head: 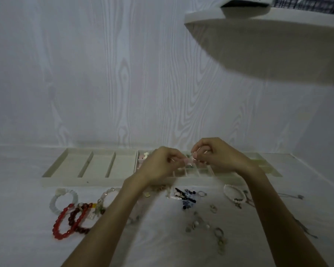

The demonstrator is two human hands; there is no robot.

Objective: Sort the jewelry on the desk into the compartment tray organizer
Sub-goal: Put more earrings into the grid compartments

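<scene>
Both hands are up over the tray [66, 181], right above its small square compartments in the middle. The left hand [158, 163] has its fingers curled in, the right hand [218, 155] the same, fingertips of both meeting on a tiny pinkish piece [189, 160] held between them, a fine pinch grip on each side. Too small and blurred to say what the piece is.

The tray sits at the back of the bench [17, 218], against the wall. Its three long compartments on the left hold nothing visible; a pink-and-white item [144, 156] lies in a compartment just left of the hands.

In front of the tray, loose jewelry is scattered. On the left, a pale ring bracelet [63, 201], two red bead bracelets [69, 221] overlapping each other, and a clear bead bracelet [106, 198] beside them, partly under the left forearm. Centre, a dark blue bead cluster [187, 198]. Right, a white bead bracelet [232, 194], with small rings and earrings [218, 232] nearer the person.

A shelf [268, 45] juts out upper right.
</scene>
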